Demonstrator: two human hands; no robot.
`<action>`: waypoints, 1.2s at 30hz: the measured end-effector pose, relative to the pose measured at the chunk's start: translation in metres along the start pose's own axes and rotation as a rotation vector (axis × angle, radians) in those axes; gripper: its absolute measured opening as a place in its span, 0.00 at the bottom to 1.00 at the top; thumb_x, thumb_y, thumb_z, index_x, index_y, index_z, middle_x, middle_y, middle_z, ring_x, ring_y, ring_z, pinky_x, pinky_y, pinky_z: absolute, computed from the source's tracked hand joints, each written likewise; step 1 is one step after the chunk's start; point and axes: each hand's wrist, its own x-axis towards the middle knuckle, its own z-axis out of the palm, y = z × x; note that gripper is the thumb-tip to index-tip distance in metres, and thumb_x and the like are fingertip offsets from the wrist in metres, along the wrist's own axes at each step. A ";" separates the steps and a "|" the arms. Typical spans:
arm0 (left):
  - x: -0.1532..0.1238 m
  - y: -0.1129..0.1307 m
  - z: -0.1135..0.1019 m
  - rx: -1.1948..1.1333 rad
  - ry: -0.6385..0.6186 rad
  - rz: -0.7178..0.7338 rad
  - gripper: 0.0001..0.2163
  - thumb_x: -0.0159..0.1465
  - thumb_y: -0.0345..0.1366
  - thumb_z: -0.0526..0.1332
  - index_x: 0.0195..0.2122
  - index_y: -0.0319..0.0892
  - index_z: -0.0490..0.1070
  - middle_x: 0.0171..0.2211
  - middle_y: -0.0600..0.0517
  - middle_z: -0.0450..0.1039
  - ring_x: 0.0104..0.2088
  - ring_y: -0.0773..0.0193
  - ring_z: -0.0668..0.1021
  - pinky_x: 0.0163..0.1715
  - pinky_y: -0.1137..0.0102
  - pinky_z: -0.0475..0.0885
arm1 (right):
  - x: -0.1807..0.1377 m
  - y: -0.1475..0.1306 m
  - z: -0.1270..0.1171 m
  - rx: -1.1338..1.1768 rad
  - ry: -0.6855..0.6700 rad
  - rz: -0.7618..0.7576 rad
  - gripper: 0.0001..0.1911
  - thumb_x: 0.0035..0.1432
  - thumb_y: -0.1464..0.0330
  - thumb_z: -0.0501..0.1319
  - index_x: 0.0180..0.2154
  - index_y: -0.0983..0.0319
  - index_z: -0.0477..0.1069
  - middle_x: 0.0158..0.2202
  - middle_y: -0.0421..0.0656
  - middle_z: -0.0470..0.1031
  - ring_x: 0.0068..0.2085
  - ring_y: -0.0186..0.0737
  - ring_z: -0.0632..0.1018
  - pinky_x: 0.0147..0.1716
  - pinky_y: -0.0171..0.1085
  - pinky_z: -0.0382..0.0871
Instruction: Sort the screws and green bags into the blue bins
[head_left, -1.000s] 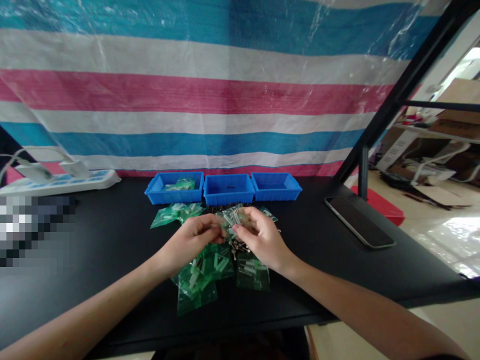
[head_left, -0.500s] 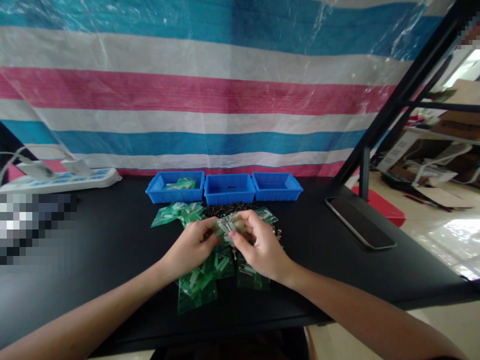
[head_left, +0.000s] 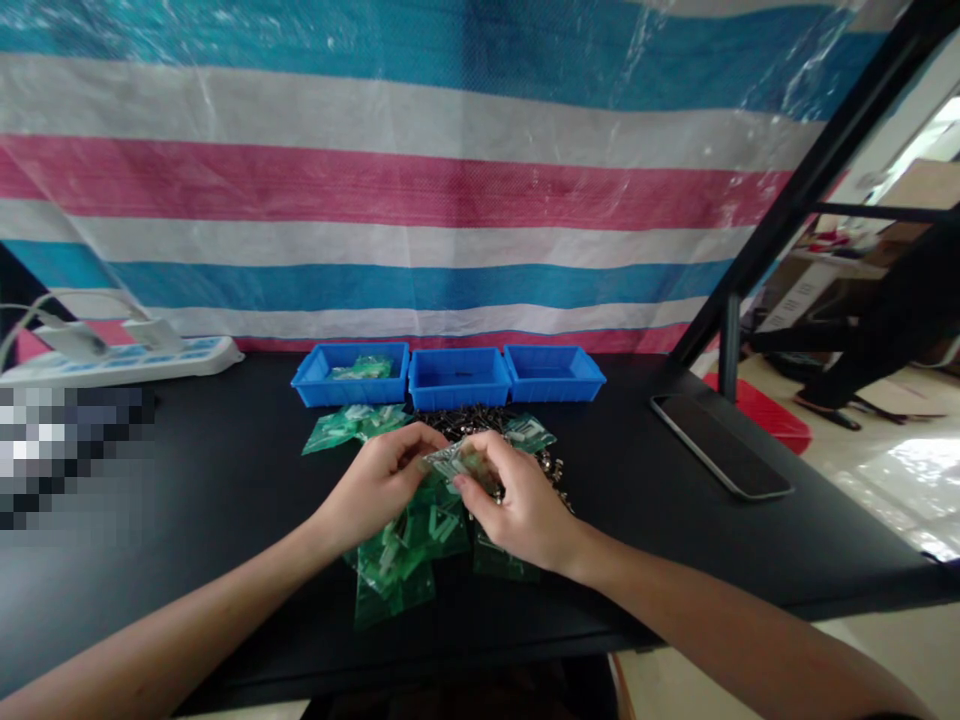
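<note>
Between my two hands is a small clear plastic bag point(head_left: 450, 460) with pale pieces inside. My left hand point(head_left: 382, 480) pinches its left end, and my right hand point(head_left: 517, 495) grips its right side with thumb and fingers. Under and in front of my hands lie green-tinted plastic bags point(head_left: 405, 560) holding light, stick-like pieces. More green bags point(head_left: 356, 425) rest beyond my left hand. Dark screws point(head_left: 469, 418) are heaped behind my fingers, and shiny metal fasteners point(head_left: 555, 470) are scattered beside my right hand, partly hidden by it.
Three blue trays point(head_left: 459, 400) stand in a row at the back; the left one holds green bags point(head_left: 367, 367). A phone point(head_left: 720, 447) lies at the right, a power strip point(head_left: 187, 358) at the left. Beyond the table at the right, a person's dark-clothed leg point(head_left: 862, 350) shows.
The clear bag has tilted and moved slightly left and down between my hands, its pieces now less visible. A person's leg has come into view at the far right.
</note>
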 end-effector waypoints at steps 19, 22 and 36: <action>-0.005 0.004 0.010 0.298 0.006 0.118 0.10 0.52 0.25 0.49 0.29 0.41 0.66 0.27 0.52 0.71 0.30 0.62 0.73 0.30 0.72 0.64 | -0.004 -0.004 0.015 -0.082 0.111 -0.120 0.13 0.51 0.77 0.54 0.39 0.58 0.62 0.34 0.41 0.71 0.35 0.36 0.74 0.37 0.35 0.68; -0.006 0.002 0.010 0.276 -0.014 0.145 0.15 0.47 0.22 0.48 0.33 0.42 0.68 0.31 0.51 0.72 0.34 0.61 0.74 0.34 0.72 0.65 | -0.006 -0.006 0.017 -0.106 0.104 -0.179 0.13 0.49 0.78 0.53 0.38 0.59 0.64 0.35 0.42 0.72 0.37 0.37 0.74 0.39 0.36 0.68; -0.006 0.002 0.013 0.268 -0.018 0.153 0.17 0.45 0.21 0.49 0.33 0.41 0.68 0.31 0.52 0.74 0.33 0.62 0.75 0.32 0.72 0.65 | -0.006 -0.006 0.022 -0.221 0.090 -0.283 0.14 0.50 0.79 0.52 0.37 0.59 0.65 0.33 0.43 0.72 0.37 0.38 0.74 0.39 0.35 0.69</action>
